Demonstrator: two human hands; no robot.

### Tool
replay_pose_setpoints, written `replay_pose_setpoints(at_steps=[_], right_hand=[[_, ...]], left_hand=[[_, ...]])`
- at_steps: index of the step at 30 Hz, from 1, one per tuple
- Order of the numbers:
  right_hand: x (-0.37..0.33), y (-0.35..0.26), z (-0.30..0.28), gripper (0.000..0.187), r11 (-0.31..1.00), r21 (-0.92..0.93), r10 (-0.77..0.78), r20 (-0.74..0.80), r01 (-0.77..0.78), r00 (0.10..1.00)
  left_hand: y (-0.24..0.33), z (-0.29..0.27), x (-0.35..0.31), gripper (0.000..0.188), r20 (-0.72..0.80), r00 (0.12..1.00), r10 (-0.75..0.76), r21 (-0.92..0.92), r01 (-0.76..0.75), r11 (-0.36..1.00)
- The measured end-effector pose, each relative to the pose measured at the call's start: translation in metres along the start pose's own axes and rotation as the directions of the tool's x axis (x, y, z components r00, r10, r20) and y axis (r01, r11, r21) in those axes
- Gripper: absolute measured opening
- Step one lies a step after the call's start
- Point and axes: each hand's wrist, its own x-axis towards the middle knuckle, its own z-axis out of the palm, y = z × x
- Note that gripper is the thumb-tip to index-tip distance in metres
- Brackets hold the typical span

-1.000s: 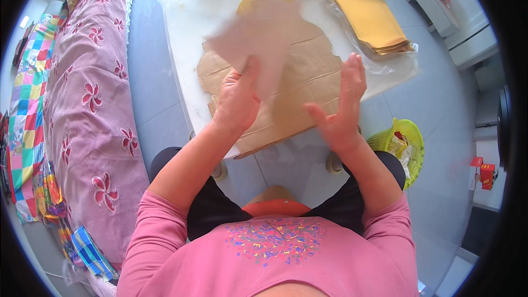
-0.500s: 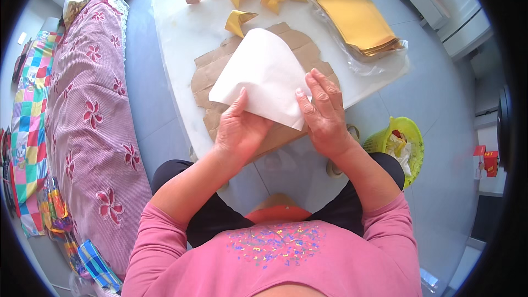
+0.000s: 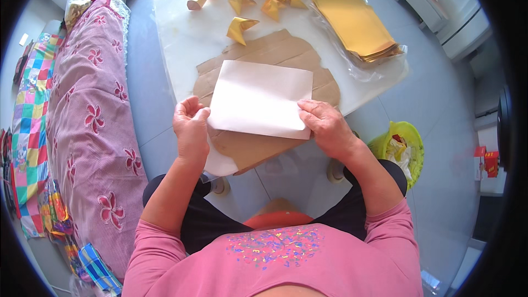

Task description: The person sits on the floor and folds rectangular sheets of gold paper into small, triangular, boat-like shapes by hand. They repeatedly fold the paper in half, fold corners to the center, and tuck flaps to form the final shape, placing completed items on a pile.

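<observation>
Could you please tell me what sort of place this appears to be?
It looks like a room in a home, judging by the pink flowered cover at the left, the colourful checked cloth beside it, and the yellow-green basket on the tiled floor.

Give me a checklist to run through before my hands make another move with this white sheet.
1. Sheet spread open: ok, the white sheet is unfolded, its four sides showing.
2. Sheet over the backing: ok, it is above the brown cardboard, which shows around it.
3. Right hand in contact: ok, the right hand has fingertips on the sheet's right edge.
4. Left hand gripping: cannot tell, the left hand is at the left edge, but a pinch is unclear.
5. Nearest folded gold piece clear of the sheet: ok, apart, beyond its far edge.
6. Underside of the sheet: cannot tell, hidden.
</observation>
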Motion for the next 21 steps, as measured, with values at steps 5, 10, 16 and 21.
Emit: replay_pose_setpoints(at_steps=[5,10,16,21], right_hand=[[0.0,0.006,-0.004,0.021,0.992,0.117,0.047,0.032,-0.05,0.998],[-0.001,0.007,-0.013,0.024,0.974,0.192,0.107,0.089,-0.123,0.99],[-0.001,-0.001,-0.01,0.023,1.0,-0.018,-0.008,-0.004,0.008,1.0],[0.005,-0.018,-0.011,0.024,0.977,-0.084,-0.201,-0.06,0.196,0.978]], left_hand=[[0.02,0.015,-0.016,0.046,0.511,0.629,0.586,0.398,-0.777,0.488],[0.019,0.031,-0.045,0.05,0.838,0.388,0.384,0.339,-0.921,0.192],[-0.008,0.03,-0.032,0.044,0.855,0.35,0.383,0.327,-0.937,0.125],[0.005,0.035,-0.047,0.034,0.869,0.312,0.384,0.321,-0.946,0.043]])
